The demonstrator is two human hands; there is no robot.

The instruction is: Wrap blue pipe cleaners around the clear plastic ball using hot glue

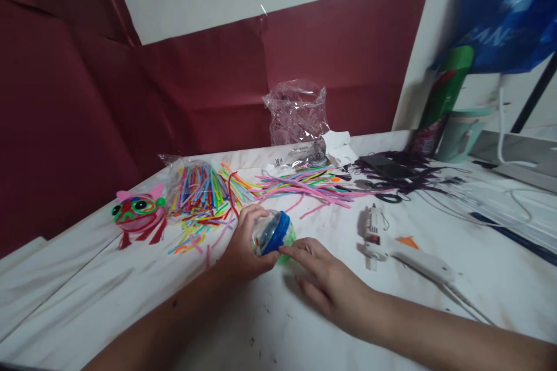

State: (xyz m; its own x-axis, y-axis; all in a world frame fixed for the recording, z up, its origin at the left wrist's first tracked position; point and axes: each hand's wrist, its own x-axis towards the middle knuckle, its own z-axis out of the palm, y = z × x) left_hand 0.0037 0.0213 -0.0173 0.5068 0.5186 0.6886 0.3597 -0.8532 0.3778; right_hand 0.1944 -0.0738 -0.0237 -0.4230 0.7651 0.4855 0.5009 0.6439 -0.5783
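Observation:
My left hand [250,246] is wrapped round the side of a small clear plastic ball [262,227], holding it above the table. A band of blue pipe cleaner [278,234] runs around the ball's middle, and green pipe cleaner [289,236] covers its right side. My right hand [324,278] reaches in from the right. Its outstretched index finger touches the lower edge of the blue band, while the thumb is held apart below. The underside of the ball is hidden by my hands.
A white glue gun [411,258] lies right on the marbled table [183,313]. Loose pipe cleaners [304,185] and a bagged bundle [195,188] lie behind. A decorated pink-eared figure [140,214] stands left. Scissors [387,197], a phone [389,167] and a green mug [462,136] stand back right.

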